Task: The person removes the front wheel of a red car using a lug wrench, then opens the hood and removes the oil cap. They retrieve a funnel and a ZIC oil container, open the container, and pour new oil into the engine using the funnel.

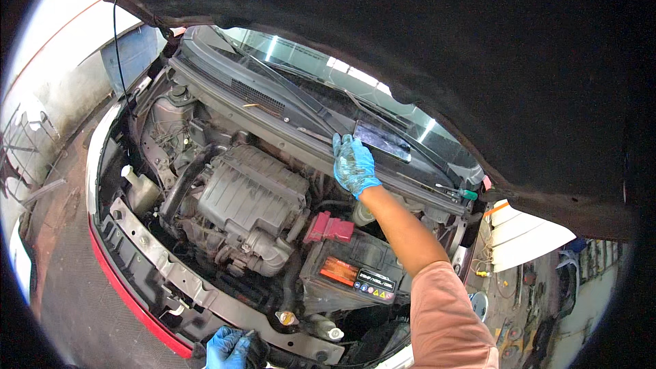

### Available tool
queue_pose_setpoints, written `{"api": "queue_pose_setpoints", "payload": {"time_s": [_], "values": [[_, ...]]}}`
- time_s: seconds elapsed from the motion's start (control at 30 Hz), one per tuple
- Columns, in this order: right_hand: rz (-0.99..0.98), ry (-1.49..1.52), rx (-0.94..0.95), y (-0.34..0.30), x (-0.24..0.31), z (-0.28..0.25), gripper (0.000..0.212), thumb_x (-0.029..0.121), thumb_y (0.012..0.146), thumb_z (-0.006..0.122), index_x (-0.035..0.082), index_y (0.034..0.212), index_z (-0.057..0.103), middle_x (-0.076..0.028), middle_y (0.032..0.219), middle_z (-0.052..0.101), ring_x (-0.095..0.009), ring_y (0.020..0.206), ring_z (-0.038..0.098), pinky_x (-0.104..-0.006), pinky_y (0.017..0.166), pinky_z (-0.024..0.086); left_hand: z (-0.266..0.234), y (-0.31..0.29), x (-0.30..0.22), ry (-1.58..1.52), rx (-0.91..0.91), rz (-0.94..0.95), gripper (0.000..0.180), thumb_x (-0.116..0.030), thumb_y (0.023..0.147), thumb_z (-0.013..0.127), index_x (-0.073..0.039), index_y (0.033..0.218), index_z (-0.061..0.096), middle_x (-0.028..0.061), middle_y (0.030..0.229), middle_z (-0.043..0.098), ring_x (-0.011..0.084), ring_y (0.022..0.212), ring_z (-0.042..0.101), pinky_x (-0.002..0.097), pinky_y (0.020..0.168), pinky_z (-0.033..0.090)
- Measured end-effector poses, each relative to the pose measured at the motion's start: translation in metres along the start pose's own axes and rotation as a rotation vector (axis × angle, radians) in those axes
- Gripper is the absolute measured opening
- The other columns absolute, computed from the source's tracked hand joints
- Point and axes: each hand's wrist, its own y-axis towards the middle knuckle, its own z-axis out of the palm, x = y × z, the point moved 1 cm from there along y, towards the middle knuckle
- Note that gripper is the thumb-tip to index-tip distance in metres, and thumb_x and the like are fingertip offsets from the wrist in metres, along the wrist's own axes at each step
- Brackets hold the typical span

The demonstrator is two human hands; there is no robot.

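Note:
My right hand (pixel 354 166), in a dirt-smudged blue glove, reaches over the engine bay to the cowl below the windshield. Its fingers are stretched out beside the left end of a dark flat phone (pixel 383 141); whether they touch it I cannot tell. At the lower edge, my left hand (pixel 229 348), also in a blue glove, is closed by the front of the car. Whatever its fingers hold is hidden. Between the hands lie the grey engine cover (pixel 253 184) and the battery (pixel 352 270) with a red terminal cover (pixel 329 227).
The raised hood (pixel 437 41) hangs overhead, held by a thin rod (pixel 117 48) at the left. A green-handled screwdriver (pixel 467 195) lies at the cowl's right end. Wiper arms (pixel 301 99) cross the windshield base. A radiator cap (pixel 287 318) sits near the front crossmember (pixel 205 294).

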Motion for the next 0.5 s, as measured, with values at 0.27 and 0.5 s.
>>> {"api": "queue_pose_setpoints", "payload": {"time_s": [0.27,0.5], "values": [[-0.182,0.242,-0.094,-0.087,0.077,-0.050,0.062,0.034,0.094,0.055,-0.002,0.143,0.043,-0.029,0.133,0.055,-0.045,0.111,0.059,-0.0537,0.096,0.047,0.007,-0.016,-0.053,-0.263,0.014,0.031,0.023,-0.008,0.098,0.056,0.006,0.115,0.063,0.0088,0.102,0.070,0.0185,0.095,0.062,0.0329,0.087,0.049],[-0.413,1.475,0.530,-0.253,0.174,-0.095,0.051,0.020,0.100,0.056,0.005,0.147,0.041,-0.017,0.152,0.040,-0.031,0.139,0.043,-0.0394,0.113,0.036,0.076,0.021,-0.068,-0.971,-0.164,0.393,0.014,-0.018,0.099,0.060,-0.006,0.107,0.060,0.0049,0.102,0.063,0.0192,0.093,0.059,0.0357,0.083,0.049]]}}
